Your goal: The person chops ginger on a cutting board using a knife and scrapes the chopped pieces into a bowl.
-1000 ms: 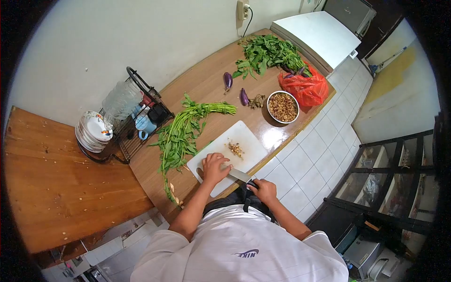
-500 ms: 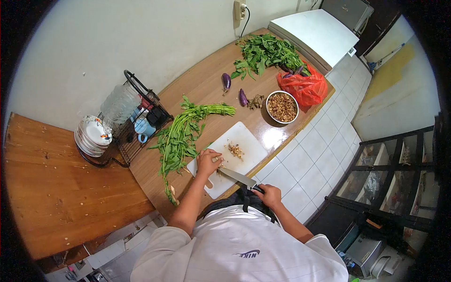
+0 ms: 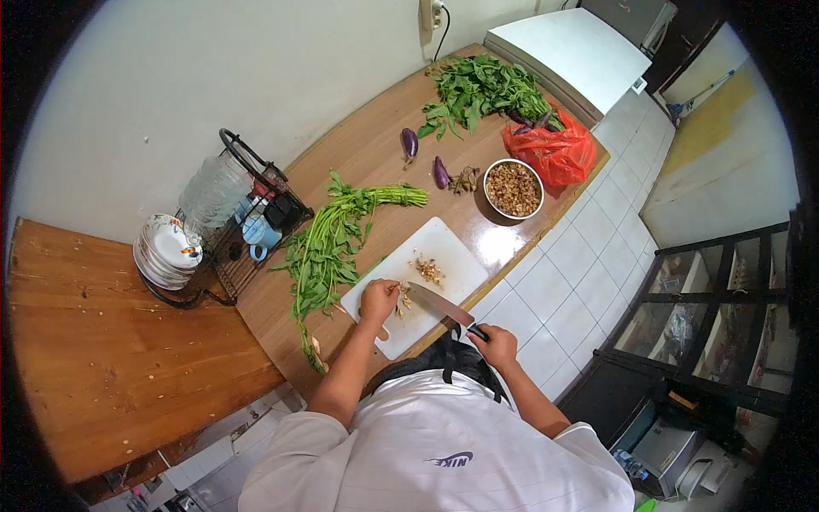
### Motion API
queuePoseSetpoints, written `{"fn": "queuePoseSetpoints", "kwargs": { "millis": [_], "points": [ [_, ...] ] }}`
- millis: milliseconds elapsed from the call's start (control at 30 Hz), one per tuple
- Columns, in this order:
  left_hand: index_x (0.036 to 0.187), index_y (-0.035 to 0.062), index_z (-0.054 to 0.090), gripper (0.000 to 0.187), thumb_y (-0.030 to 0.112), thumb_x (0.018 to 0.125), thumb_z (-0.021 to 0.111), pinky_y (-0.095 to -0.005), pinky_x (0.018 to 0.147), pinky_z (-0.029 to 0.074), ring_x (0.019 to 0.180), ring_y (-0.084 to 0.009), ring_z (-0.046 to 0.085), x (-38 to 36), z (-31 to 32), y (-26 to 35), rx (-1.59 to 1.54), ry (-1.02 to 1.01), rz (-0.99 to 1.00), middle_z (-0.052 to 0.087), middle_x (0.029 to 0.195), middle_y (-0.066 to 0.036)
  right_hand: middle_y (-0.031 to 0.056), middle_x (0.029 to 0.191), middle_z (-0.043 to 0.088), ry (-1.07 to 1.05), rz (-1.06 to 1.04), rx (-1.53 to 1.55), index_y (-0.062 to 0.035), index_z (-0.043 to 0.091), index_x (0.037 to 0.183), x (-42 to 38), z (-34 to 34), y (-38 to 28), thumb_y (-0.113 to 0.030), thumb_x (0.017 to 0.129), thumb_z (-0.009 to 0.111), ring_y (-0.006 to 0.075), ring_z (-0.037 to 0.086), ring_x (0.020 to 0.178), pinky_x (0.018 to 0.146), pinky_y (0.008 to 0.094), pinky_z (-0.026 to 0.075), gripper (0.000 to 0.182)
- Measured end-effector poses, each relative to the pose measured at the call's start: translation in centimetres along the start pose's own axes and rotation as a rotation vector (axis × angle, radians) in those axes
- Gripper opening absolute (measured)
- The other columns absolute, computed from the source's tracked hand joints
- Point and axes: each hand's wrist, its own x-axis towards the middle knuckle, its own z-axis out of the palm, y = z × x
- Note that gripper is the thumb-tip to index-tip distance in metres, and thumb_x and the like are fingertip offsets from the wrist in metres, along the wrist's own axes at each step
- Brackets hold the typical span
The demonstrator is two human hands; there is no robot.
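Observation:
A white cutting board [image 3: 454,247] lies at the table's near edge, with a small heap of chopped brown and pale pieces [image 3: 429,271] on it. My right hand [image 3: 496,345] is wrapped round the black handle of a kitchen knife [image 3: 444,305]. Its broad blade points left across the board, tip just below the heap. My left hand [image 3: 380,300] is over the board's left part, fingers curled together; what they pinch is too small to make out. More cut pieces [image 3: 403,300] lie between that hand and the blade.
Leafy green stalks [image 3: 328,239] lie left of the board. Beyond are a bowl of chopped brown pieces [image 3: 514,189], two eggplants [image 3: 409,145], a red plastic bag [image 3: 559,158] and more greens [image 3: 486,94]. A dish rack [image 3: 247,226] stands at the left.
The knife has shifted up and right, away from my left hand's fingers, with my right hand moving along. My left fingers are curled tighter, and more pieces show beside them.

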Motion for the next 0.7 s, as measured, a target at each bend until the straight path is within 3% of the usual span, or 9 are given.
{"fn": "queuePoseSetpoints", "kwargs": {
  "millis": [167,433,500,700],
  "points": [
    [0.107,0.0065,0.080,0.027,0.015,0.081,0.080,-0.0411,0.086,0.056,0.093,-0.0313,0.070,-0.3,-0.6,1.5,0.080,0.048,0.141,0.074,0.102,-0.014,0.0106,0.082,0.074,0.027,-0.004,0.013,-0.0153,0.079,0.098,0.0,0.1,-0.1,-0.050,0.088,0.076,0.0325,0.072,0.074,0.065,0.0434,0.055,0.036],
    [0.096,0.0083,0.082,0.018,0.016,0.079,0.081,-0.0425,0.083,0.056,0.091,-0.0325,0.070,-0.5,0.9,2.2,0.044,0.013,0.036,0.074,0.093,-0.014,0.0139,0.075,0.072,-0.114,0.211,0.145,-0.0133,0.079,0.101,-0.1,1.5,-0.8,-0.057,0.093,0.069,0.0347,0.072,0.074,0.066,0.0443,0.055,0.045],
    [0.096,0.0077,0.082,0.018,0.017,0.081,0.080,-0.0420,0.082,0.056,0.089,-0.0321,0.071,-0.6,1.3,2.1,0.044,0.027,0.054,0.074,0.093,-0.015,0.0180,0.087,0.075,-0.197,0.234,0.166,-0.0140,0.078,0.108,0.0,1.8,-1.3,-0.059,0.093,0.066,0.0390,0.073,0.084,0.075,0.0470,0.058,0.049],
    [0.095,0.0075,0.081,0.016,0.016,0.082,0.078,-0.0438,0.084,0.055,0.091,-0.0346,0.070,-1.1,1.3,2.4,0.064,0.061,0.101,0.074,0.094,-0.015,0.0225,0.091,0.074,-0.311,0.259,0.141,-0.0111,0.075,0.115,0.2,2.9,-1.9,-0.064,0.095,0.060,0.0418,0.073,0.091,0.081,0.0505,0.056,0.059]
  ]
}}
